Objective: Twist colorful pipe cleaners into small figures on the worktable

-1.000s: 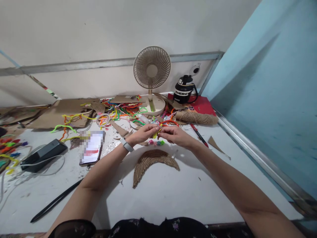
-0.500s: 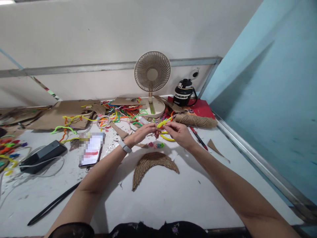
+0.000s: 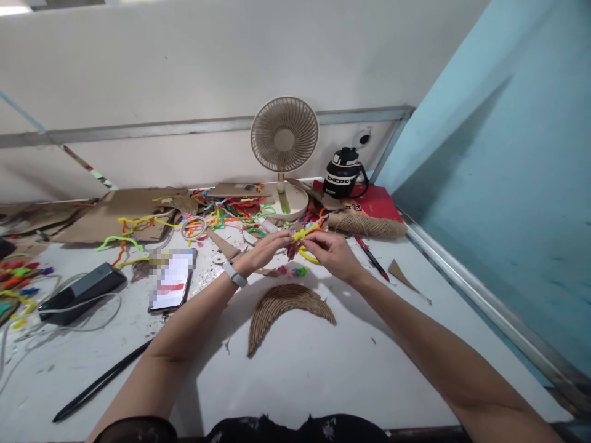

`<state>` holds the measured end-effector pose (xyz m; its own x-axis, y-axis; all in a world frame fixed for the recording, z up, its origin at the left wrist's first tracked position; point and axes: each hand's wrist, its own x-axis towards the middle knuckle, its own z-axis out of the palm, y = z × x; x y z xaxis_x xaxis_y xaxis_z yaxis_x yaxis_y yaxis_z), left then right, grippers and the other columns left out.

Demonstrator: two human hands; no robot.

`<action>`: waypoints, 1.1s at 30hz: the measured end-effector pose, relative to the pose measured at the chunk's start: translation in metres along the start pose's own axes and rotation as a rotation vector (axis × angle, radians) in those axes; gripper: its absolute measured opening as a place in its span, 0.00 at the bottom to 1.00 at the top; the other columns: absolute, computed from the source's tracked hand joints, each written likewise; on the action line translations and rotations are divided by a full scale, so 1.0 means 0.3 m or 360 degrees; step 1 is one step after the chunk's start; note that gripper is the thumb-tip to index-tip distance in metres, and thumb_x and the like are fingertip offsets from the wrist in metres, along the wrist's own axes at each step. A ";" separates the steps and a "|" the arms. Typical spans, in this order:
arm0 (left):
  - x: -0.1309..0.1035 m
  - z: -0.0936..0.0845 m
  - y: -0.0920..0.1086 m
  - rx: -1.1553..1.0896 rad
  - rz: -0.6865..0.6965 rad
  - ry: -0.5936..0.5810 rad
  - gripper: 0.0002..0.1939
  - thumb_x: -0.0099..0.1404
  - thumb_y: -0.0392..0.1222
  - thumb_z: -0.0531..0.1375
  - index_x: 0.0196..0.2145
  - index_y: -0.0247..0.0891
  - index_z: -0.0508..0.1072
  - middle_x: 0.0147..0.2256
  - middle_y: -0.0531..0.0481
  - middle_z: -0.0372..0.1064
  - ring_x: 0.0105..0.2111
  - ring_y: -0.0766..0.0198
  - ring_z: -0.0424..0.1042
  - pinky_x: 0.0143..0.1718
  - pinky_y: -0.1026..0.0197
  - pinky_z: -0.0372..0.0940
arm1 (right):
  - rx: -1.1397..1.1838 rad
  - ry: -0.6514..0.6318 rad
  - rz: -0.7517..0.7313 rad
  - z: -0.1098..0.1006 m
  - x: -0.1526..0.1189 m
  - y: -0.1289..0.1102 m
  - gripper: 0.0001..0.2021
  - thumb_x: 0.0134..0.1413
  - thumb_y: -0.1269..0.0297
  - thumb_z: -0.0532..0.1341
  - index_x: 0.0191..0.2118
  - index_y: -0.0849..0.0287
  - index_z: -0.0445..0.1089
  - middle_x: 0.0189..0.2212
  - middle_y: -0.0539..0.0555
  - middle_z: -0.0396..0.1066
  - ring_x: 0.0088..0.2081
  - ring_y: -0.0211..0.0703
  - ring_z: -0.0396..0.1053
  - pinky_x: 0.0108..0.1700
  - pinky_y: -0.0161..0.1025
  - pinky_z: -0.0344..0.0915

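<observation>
Between both hands is a yellow pipe cleaner (image 3: pixel 301 234), bent into a small bunched shape with a loose end. My left hand (image 3: pixel 270 249), with a watch band on its wrist, pinches it from the left. From the right, my right hand (image 3: pixel 330 252) grips it between thumb and fingers. Partly hidden fingertips leave the exact shape hard to see. Below the hands lies a crescent (image 3: pixel 289 301) covered in rows of brown twine. Small pink, blue and green pipe-cleaner pieces (image 3: pixel 292 271) rest just above the crescent.
A fan (image 3: pixel 284 141) stands at the back, beside a black bottle (image 3: pixel 342 175). A twine roll (image 3: pixel 369 225), a pen (image 3: pixel 372 258) and a cardboard scrap (image 3: pixel 401 275) lie right. Leftward are a phone (image 3: pixel 172 283), a black box (image 3: pixel 83 292) with cable, and cardboard (image 3: pixel 111 215).
My fingers have shifted slightly around the yellow pipe cleaner, and its bunched part has turned a little. The crescent and the other things stay where they were.
</observation>
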<state>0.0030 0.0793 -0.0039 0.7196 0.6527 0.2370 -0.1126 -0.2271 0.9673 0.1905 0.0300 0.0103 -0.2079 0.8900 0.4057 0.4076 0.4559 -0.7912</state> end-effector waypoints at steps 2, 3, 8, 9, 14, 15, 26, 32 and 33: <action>-0.004 0.006 0.012 0.0042 0.0014 -0.0005 0.12 0.65 0.43 0.49 0.29 0.33 0.66 0.28 0.50 0.62 0.30 0.65 0.63 0.37 0.60 0.59 | 0.0002 -0.0012 0.0020 0.002 -0.001 0.004 0.12 0.55 0.59 0.58 0.34 0.62 0.74 0.30 0.55 0.73 0.32 0.42 0.69 0.35 0.37 0.64; -0.005 0.008 0.016 0.0055 0.0013 -0.0006 0.12 0.65 0.43 0.49 0.29 0.33 0.66 0.27 0.50 0.62 0.30 0.65 0.63 0.37 0.60 0.59 | 0.0005 -0.0014 0.0029 0.002 -0.001 0.006 0.12 0.55 0.59 0.58 0.34 0.62 0.74 0.30 0.55 0.73 0.31 0.42 0.69 0.35 0.36 0.64; -0.002 0.008 0.012 0.0059 0.0018 0.0013 0.12 0.65 0.43 0.48 0.29 0.33 0.65 0.28 0.49 0.62 0.30 0.65 0.63 0.37 0.60 0.59 | 0.0026 -0.0034 0.0047 0.000 -0.003 -0.001 0.12 0.55 0.58 0.58 0.34 0.62 0.74 0.31 0.55 0.73 0.32 0.42 0.69 0.36 0.36 0.64; -0.001 0.008 0.011 0.0074 0.0022 0.0009 0.12 0.65 0.43 0.48 0.29 0.33 0.65 0.28 0.49 0.62 0.30 0.65 0.63 0.36 0.60 0.59 | 0.0016 -0.0042 0.0044 0.000 -0.004 -0.005 0.12 0.55 0.58 0.58 0.34 0.61 0.74 0.31 0.55 0.73 0.32 0.42 0.69 0.36 0.36 0.64; -0.005 0.012 0.030 0.0202 0.0003 0.0000 0.13 0.64 0.44 0.48 0.27 0.34 0.64 0.27 0.50 0.62 0.30 0.64 0.62 0.36 0.60 0.59 | -0.0004 -0.0104 0.0033 0.002 -0.008 -0.023 0.12 0.56 0.58 0.57 0.33 0.60 0.74 0.28 0.53 0.73 0.28 0.39 0.67 0.31 0.35 0.62; -0.006 0.013 0.036 0.0227 -0.0008 0.0004 0.13 0.64 0.44 0.48 0.27 0.34 0.64 0.27 0.50 0.62 0.30 0.64 0.62 0.37 0.60 0.59 | -0.0002 -0.0110 0.0032 0.002 -0.008 -0.025 0.12 0.56 0.58 0.57 0.33 0.60 0.74 0.28 0.52 0.73 0.27 0.38 0.66 0.30 0.34 0.61; 0.009 -0.015 -0.046 -0.0215 -0.0015 -0.0047 0.17 0.64 0.49 0.49 0.29 0.32 0.67 0.27 0.48 0.63 0.27 0.65 0.64 0.34 0.60 0.61 | -0.0030 -0.0101 0.0071 0.007 -0.007 -0.007 0.14 0.56 0.57 0.57 0.33 0.62 0.74 0.27 0.53 0.71 0.25 0.37 0.63 0.28 0.34 0.59; 0.009 -0.026 -0.059 -0.0171 -0.0087 -0.0009 0.10 0.58 0.41 0.52 0.29 0.32 0.68 0.26 0.48 0.66 0.26 0.65 0.65 0.32 0.60 0.61 | -0.0068 -0.0035 0.0055 0.005 -0.007 -0.003 0.14 0.55 0.57 0.57 0.33 0.62 0.74 0.26 0.53 0.71 0.25 0.38 0.63 0.28 0.34 0.59; 0.008 -0.026 -0.054 -0.0131 -0.0094 -0.0011 0.09 0.58 0.40 0.52 0.28 0.32 0.68 0.25 0.48 0.66 0.26 0.65 0.65 0.32 0.60 0.61 | -0.0081 -0.0035 0.0058 0.006 -0.007 -0.004 0.14 0.55 0.56 0.57 0.33 0.62 0.74 0.26 0.53 0.71 0.25 0.37 0.63 0.27 0.34 0.59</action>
<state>0.0012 0.0902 -0.0183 0.7313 0.6582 0.1791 -0.1257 -0.1279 0.9838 0.1889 0.0276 0.0096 -0.2113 0.9061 0.3665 0.4600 0.4230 -0.7807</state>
